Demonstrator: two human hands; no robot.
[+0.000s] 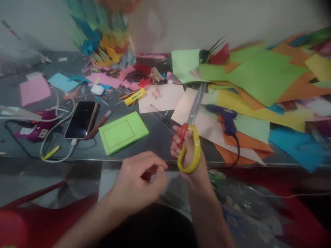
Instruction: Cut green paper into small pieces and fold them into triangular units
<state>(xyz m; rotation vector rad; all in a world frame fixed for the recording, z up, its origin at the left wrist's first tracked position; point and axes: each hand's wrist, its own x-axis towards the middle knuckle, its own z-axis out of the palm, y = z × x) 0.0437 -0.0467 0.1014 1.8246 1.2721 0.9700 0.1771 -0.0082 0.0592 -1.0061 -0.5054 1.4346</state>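
Observation:
My right hand (190, 156) grips a pair of scissors (192, 120) with red and yellow handles, blades shut and pointing away over the table. My left hand (138, 181) is just left of it, below the table edge, fingers pinched on a small red scrap (148, 175) that is mostly hidden. A green card with a drawn frame (122, 132) lies on the dark table (160, 137) a little beyond my left hand.
Loose sheets of coloured paper (258, 79) cover the right half. A blue glue gun (224, 117) lies among them. A phone on a white cable (81, 119), a pencil (99, 124), white earbuds case (97, 90) and a folded-paper sculpture (103, 34) sit left.

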